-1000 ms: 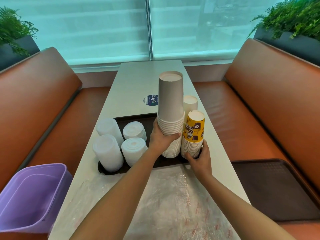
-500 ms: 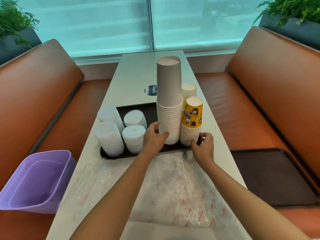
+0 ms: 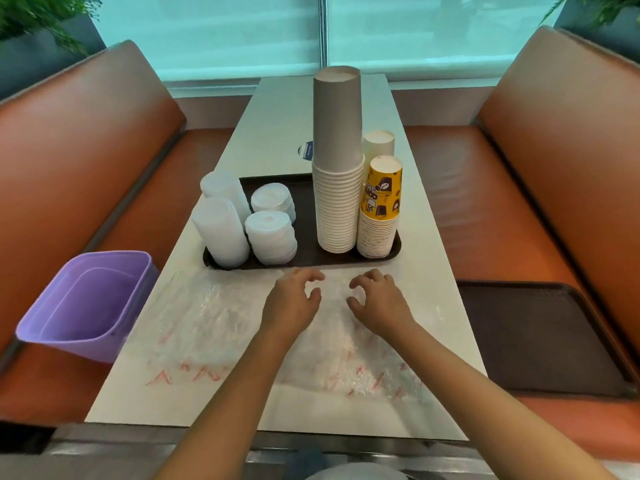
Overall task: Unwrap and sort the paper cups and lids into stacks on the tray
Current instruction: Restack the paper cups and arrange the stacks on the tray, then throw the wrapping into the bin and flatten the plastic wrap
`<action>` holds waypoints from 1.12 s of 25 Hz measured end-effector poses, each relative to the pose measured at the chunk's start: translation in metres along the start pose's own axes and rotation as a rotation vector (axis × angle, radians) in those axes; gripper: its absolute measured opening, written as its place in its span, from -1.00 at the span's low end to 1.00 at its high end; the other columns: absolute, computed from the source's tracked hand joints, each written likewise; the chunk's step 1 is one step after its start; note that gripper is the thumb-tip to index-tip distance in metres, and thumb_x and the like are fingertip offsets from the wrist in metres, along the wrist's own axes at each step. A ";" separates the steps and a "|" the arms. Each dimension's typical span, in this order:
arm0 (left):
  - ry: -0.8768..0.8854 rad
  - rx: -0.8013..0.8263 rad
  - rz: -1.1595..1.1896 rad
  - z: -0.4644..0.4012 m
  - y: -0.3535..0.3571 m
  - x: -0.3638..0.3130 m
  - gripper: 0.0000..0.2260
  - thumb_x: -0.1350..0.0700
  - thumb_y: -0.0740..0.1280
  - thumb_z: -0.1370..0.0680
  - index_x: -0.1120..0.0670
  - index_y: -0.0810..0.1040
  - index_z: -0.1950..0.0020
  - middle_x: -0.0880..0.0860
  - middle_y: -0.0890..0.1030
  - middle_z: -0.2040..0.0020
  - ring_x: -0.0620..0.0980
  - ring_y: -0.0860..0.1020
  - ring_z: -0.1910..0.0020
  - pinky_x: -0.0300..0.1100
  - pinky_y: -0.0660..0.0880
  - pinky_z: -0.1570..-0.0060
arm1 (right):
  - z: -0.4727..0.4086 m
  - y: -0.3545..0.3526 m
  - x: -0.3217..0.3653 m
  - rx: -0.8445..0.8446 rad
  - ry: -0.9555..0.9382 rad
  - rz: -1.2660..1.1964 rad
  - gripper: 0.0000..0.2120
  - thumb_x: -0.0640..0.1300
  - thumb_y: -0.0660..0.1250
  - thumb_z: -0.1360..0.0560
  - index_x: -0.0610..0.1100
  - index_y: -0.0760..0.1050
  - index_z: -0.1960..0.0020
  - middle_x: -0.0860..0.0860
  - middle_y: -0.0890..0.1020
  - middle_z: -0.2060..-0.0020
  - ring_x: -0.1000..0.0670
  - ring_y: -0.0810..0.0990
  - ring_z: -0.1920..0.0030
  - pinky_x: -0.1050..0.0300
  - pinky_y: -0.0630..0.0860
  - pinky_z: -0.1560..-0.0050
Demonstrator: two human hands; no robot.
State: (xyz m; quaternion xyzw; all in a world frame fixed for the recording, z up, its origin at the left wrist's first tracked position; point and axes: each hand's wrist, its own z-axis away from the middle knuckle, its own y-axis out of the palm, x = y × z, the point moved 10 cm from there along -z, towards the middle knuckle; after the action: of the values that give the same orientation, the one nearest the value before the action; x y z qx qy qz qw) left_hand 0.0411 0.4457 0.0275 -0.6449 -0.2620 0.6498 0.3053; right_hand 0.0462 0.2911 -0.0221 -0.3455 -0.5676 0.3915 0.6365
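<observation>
Having let go of the cup stacks (image 3: 337, 188), both hands (image 3: 292, 303) hover with loosely curled, empty fingers (image 3: 360, 280).

Single head-worn view, looking forward and down along a narrow table (image 3: 277, 133) toward a far window. Wide-angle, with bowed bench backs at left and right edges. Close above the near table end: both forearms enter from the bottom edge, tray (image 3: 308, 261) at mid-distance near centre frame. No second view, so nothing shared between cameras.
</observation>
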 end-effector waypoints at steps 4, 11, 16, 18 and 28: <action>0.066 0.023 -0.079 0.027 -0.001 0.022 -0.82 0.15 0.34 -0.52 -0.01 0.61 -0.10 -0.04 0.55 -0.14 -0.05 0.55 -0.04 -0.28 0.41 -0.03 | 0.015 0.015 0.022 0.005 -0.176 0.111 -0.69 0.10 0.25 -0.55 0.02 0.51 -0.23 0.03 0.38 -0.36 -0.05 0.29 -0.34 0.05 0.32 -0.28; 0.305 0.457 -0.502 0.066 0.037 0.052 -0.30 -0.30 0.33 -0.41 -0.19 0.16 -0.49 -0.12 0.06 -0.54 -0.06 -0.04 -0.53 0.15 -0.27 -0.44 | 0.030 0.045 0.027 0.065 -0.142 0.122 -0.78 -0.02 0.27 -0.54 -0.05 0.58 -0.11 0.01 0.37 -0.39 -0.03 0.25 -0.42 -0.06 0.07 -0.44; 0.392 0.448 -0.639 0.072 0.042 0.055 -0.07 -0.35 0.31 -0.39 -0.08 -0.16 -0.55 -0.07 -0.12 -0.56 -0.03 -0.19 -0.53 0.21 -0.39 -0.38 | 0.039 0.020 0.033 -0.137 0.094 -0.391 -0.94 -0.20 0.35 -0.48 -0.20 0.57 0.12 -0.09 0.57 -0.10 0.00 0.53 -0.01 0.17 0.46 -0.10; 0.400 0.392 -0.685 0.077 0.040 0.054 -0.08 -0.33 0.25 -0.44 0.00 -0.23 -0.54 -0.04 -0.14 -0.57 -0.02 -0.18 -0.53 0.22 -0.39 -0.38 | 0.046 0.031 0.036 -0.056 0.316 -0.892 -0.91 -0.28 0.31 -0.51 -0.21 0.47 0.18 -0.17 0.58 0.00 -0.06 0.58 0.13 0.00 0.59 0.03; 0.227 0.122 0.397 0.062 -0.041 0.075 -0.67 0.14 0.08 -0.66 -0.25 0.49 -0.18 -0.05 0.57 -0.08 -0.05 0.51 -0.03 -0.12 0.29 -0.28 | 0.068 0.004 0.036 -0.459 0.294 -0.666 -0.41 -0.54 0.15 -0.40 -0.03 0.42 -0.26 -0.02 0.44 -0.23 -0.05 0.41 -0.23 0.00 0.47 -0.22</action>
State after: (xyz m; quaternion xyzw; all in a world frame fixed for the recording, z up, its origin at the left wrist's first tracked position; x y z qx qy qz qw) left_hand -0.0168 0.5315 0.0085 -0.7331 -0.0544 0.6350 0.2374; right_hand -0.0198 0.3240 -0.0012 -0.3280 -0.6237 -0.0249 0.7090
